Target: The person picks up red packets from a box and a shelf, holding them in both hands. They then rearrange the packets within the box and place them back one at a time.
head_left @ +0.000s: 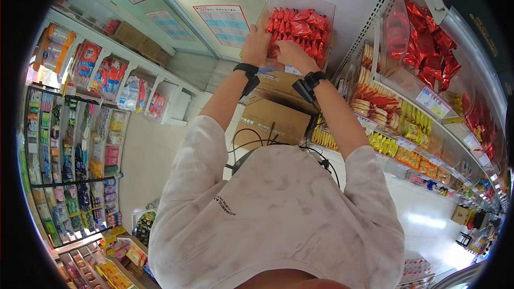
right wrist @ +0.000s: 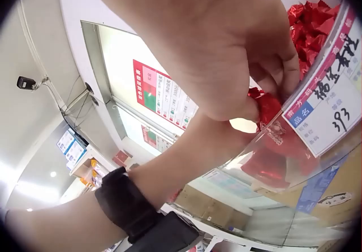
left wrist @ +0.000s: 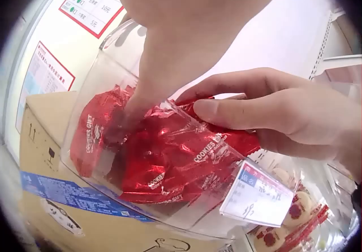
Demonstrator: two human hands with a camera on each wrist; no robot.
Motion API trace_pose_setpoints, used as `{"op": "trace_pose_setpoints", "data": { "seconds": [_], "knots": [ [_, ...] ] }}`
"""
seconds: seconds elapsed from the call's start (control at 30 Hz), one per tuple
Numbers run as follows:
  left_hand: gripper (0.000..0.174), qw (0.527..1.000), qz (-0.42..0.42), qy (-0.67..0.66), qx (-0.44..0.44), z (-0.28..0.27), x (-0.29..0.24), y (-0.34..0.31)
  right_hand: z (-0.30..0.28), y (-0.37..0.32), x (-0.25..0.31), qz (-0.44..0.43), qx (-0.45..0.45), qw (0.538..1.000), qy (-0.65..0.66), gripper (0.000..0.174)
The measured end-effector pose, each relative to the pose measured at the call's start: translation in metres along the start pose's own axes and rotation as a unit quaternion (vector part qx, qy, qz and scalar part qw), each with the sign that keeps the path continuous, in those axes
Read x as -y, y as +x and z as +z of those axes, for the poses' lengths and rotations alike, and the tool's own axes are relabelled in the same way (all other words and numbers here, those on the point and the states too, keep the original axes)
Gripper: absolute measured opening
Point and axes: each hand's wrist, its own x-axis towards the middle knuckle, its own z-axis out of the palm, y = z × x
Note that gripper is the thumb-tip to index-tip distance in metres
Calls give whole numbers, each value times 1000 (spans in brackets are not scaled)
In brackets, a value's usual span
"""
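A clear plastic bin (head_left: pixel 327 13) is filled with red foil cookie packets (head_left: pixel 302 24). My left hand (head_left: pixel 256 47) reaches into the bin's left side; in the left wrist view its digits point down among the packets, their tips hidden. From the right, my right hand (head_left: pixel 295 56) comes over the front of the bin. Its thumb and fingers pinch a red cookie packet (right wrist: pixel 268 109) close behind the front wall, as the right wrist view shows. A price label (left wrist: pixel 257 194) is fixed on that wall beside the right hand.
Cardboard boxes (head_left: pixel 276 120) stand below the bin. Shelves with wrapped biscuits (head_left: pixel 369 96) and another bin of red packets (head_left: pixel 428 48) line the right side. A glass door (head_left: pixel 184 8) with posted sheets is at the back left, with racks of goods (head_left: pixel 75 150) further left.
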Motion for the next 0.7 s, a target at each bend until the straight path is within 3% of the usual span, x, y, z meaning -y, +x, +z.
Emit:
{"op": "trace_pose_setpoints", "data": {
  "seconds": [0.27, 0.37, 0.47, 0.57, 0.67, 0.7],
  "knots": [
    [9, 999, -10, -29, -23, 4, 0, 2, -8, 2, 32, 47, -6, 998, -27, 28],
    [27, 997, 7, -79, 8, -5, 5, 1, 18, 17, 30, 119, -85, 989, 7, 24],
    [62, 985, 32, -143, -90, 0, 13, 0, 3, 10, 48, 129, -27, 991, 7, 26],
    [93, 974, -86, -197, -64, 1, 12, -9, 12, 14, 48, 163, -67, 984, 33, 28],
    [102, 950, -37, -309, 2, -4, 23, -20, 23, 24, 25, 129, -121, 984, 37, 21],
    [103, 937, -53, -346, 4, 0, 23, -23, 20, 26, 18, 131, -99, 985, 52, 23]
  ]
}}
